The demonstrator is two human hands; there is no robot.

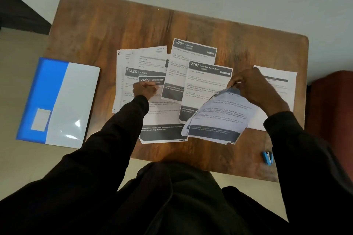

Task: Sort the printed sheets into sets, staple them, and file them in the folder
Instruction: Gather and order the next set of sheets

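Several printed sheets lie fanned across the middle of the wooden table (114,25). Their headers read 1426 (131,71), 2659 (150,80), 3791 (193,49) and 2747 (208,82). My left hand (143,89) rests on the 2659 sheet, fingertips pinching its upper edge. My right hand (254,87) grips the top of a small bundle of sheets (219,118), lifted and curled above the table. A blue and white folder (59,101) lies shut at the table's left edge. A small blue stapler (267,157) sits near the front right corner.
Another plain sheet (280,80) lies under my right wrist at the right. A red-brown seat (332,105) stands past the table's right edge. The folder overhangs the table's left side. Bare wood shows along the back of the table.
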